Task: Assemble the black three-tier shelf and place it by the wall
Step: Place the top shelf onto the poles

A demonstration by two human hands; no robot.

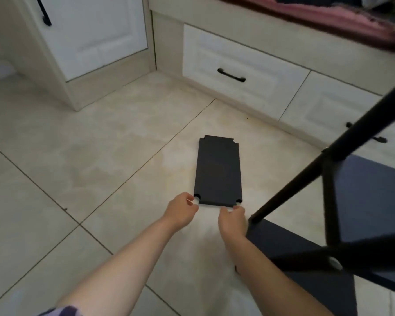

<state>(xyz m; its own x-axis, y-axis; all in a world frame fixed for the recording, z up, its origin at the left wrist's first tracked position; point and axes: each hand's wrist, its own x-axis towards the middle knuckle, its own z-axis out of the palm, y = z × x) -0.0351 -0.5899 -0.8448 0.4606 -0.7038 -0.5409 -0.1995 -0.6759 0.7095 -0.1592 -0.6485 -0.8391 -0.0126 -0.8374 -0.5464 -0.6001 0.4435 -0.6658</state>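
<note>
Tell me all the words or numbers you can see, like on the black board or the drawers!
None: there are no words, numbers or signs to read.
The board is plain black, the drawer shows only a handle, and the frame shows no label.

Black shelf board point(217, 169) flat on floor point(100, 144); left hand point(183, 208), right hand point(232, 218) at near edge.

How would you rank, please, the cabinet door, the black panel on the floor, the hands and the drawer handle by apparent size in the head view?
1. cabinet door, cut by the frame.
2. black panel.
3. left hand and right hand, which look alike.
4. drawer handle, though it lies farther off.
</note>
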